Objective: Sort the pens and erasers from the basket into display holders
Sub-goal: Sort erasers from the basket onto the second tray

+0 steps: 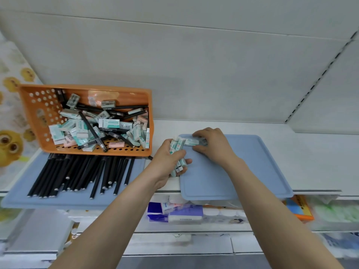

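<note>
At the far-left corner of the blue tray [233, 171], right grip [211, 144] pinches one eraser [191, 142], left grip [167, 158] clutches an eraser bundle [177, 150]; I'd seat it square against its rim.

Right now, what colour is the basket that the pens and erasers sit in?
The basket is orange, with round holes; the head view shows it best.

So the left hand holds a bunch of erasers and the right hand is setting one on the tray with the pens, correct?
No. The head view shows the left hand holding a bunch of erasers, but the right hand is setting one eraser on the right tray, which holds no pens; the pens lie on the left tray.
</note>
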The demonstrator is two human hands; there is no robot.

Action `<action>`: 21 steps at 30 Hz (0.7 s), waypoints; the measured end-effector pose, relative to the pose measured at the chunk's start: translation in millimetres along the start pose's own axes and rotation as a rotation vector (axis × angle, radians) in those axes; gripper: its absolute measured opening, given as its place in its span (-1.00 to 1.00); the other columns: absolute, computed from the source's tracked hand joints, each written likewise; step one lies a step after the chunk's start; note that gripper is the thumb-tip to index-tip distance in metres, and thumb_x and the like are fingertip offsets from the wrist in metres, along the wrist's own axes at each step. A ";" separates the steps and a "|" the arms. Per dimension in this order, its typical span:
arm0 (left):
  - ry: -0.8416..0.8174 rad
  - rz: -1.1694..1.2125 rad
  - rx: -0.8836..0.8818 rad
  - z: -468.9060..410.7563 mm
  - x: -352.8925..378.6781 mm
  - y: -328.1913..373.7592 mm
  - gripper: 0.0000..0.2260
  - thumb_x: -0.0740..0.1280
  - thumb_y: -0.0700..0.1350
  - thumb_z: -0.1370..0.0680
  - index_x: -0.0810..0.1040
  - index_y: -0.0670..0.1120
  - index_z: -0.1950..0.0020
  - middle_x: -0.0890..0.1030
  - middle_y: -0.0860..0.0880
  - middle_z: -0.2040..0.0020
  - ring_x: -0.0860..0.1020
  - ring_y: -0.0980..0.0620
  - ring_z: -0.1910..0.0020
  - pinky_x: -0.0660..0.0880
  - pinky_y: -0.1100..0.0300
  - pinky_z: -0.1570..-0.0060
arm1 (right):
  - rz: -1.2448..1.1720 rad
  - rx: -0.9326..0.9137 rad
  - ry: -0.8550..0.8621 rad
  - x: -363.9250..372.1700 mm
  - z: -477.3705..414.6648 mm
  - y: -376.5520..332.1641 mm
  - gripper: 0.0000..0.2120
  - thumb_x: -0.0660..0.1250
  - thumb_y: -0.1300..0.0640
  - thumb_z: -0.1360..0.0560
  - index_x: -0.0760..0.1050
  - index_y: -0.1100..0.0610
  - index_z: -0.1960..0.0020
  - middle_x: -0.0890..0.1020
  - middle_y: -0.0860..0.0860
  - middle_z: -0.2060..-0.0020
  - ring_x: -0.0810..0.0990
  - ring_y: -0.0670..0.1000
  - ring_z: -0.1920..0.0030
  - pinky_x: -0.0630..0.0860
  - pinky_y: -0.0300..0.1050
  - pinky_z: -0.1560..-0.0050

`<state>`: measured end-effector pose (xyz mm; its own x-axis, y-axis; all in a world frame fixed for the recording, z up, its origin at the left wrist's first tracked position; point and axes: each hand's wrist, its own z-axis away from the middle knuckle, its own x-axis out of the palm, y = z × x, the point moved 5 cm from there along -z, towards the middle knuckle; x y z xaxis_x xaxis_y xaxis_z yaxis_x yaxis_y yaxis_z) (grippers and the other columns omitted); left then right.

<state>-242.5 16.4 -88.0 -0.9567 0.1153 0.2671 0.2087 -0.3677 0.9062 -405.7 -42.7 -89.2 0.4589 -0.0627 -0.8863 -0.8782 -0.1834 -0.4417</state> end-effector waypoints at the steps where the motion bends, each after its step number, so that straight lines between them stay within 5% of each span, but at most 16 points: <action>1: -0.001 -0.003 -0.001 -0.4 0.3 0.0 -0.74 0.28 -0.27 -0.60 0.38 -0.11 -0.27 0.55 -0.07 -0.07 0.68 0.01 0.11 0.52 0.22 0.39 | 0.022 0.027 0.004 -3.8 1.7 7.4 -0.67 0.43 0.09 -0.45 0.57 0.04 -0.21 0.57 0.00 -0.07 0.44 0.09 -0.10 0.36 -0.12 -0.04; 5: -0.025 -0.014 -0.002 -2.5 3.3 0.3 -0.74 0.27 -0.27 -0.61 0.37 -0.12 -0.28 0.54 -0.10 -0.11 0.68 -0.01 0.08 0.53 0.21 0.39 | 0.050 0.155 0.065 -23.7 9.9 45.6 -0.79 0.39 0.19 -0.47 0.61 0.11 -0.11 0.60 0.09 0.00 0.53 0.12 -0.05 0.40 -0.10 0.00; 11: -0.057 -0.016 -0.014 -5.4 12.5 -2.3 -0.73 0.27 -0.28 -0.60 0.38 -0.11 -0.29 0.53 -0.13 -0.15 0.68 -0.03 0.06 0.51 0.22 0.40 | -0.170 0.268 0.124 -37.1 17.6 69.1 -0.73 0.37 0.32 -0.45 0.61 0.10 -0.11 0.65 -0.01 -0.01 0.55 -0.04 0.08 0.40 -0.28 -0.01; 14: -0.065 -0.012 -0.020 -6.4 16.2 -3.1 -0.73 0.27 -0.28 -0.60 0.38 -0.11 -0.29 0.52 -0.12 -0.15 0.68 -0.02 0.07 0.52 0.21 0.40 | -0.220 0.286 0.140 -37.0 18.5 70.1 -0.70 0.35 0.34 -0.44 0.60 0.08 -0.11 0.64 -0.03 0.02 0.55 -0.05 0.09 0.49 -0.18 -0.07; 17: -0.067 -0.005 -0.019 -7.1 16.7 -1.9 -0.73 0.28 -0.27 -0.60 0.38 -0.12 -0.29 0.53 -0.11 -0.13 0.68 -0.02 0.07 0.51 0.22 0.40 | -0.157 0.269 0.145 -37.5 19.9 66.1 -0.67 0.36 0.30 -0.45 0.57 0.05 -0.17 0.60 -0.01 -0.06 0.54 -0.01 -0.02 0.48 -0.09 -0.15; 21: -0.050 -0.010 -0.012 -7.5 14.8 -0.7 -0.72 0.31 -0.27 -0.59 0.39 -0.11 -0.28 0.57 -0.12 -0.11 0.68 -0.01 0.09 0.51 0.21 0.40 | -0.323 0.133 0.173 -47.8 24.4 23.5 -0.82 0.39 0.21 -0.50 0.61 0.03 -0.07 0.64 -0.03 0.02 0.57 -0.05 0.06 0.46 -0.27 0.04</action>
<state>-258.3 11.5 -87.2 -0.9475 0.1646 0.2740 0.1962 -0.3773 0.9051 -451.6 -20.1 -60.6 0.7204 -0.1890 -0.6673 -0.6896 -0.0924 -0.7183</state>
